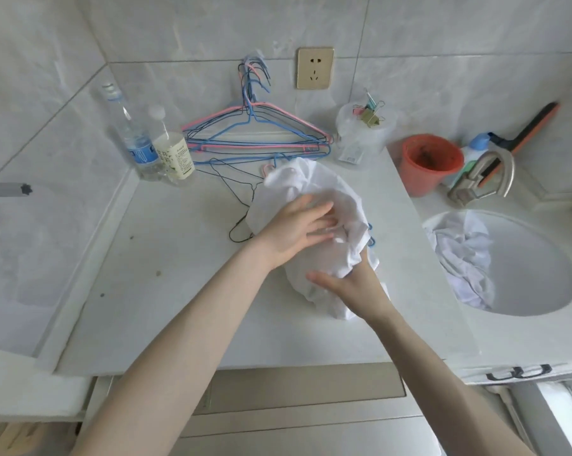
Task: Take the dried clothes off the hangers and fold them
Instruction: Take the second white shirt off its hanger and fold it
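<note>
Back-left corner of the surface (179, 274): two plastic bottles (139, 149), upright, side by side. Back edge, just right of them: a heap of pink, blue and black wire hangers (255, 139) against the wall tiles. One black hanger (241, 202) lies flat nearer the middle, its right part covered by the white garment (314, 189).

The garment sits bunched at the middle of the surface. A blue wire loop (371, 240) shows at its right side. The left hand (294, 228) rests on top of it, fingers straight and spread. The right hand (357, 287) grips its near-right fold, thumb out, fingers hidden in the cloth.

Back-right corner: a clear tub of clips (365, 130) and an orange pot (429, 162). The sink (541, 291) at the right edge holds more white cloth (462, 258).
</note>
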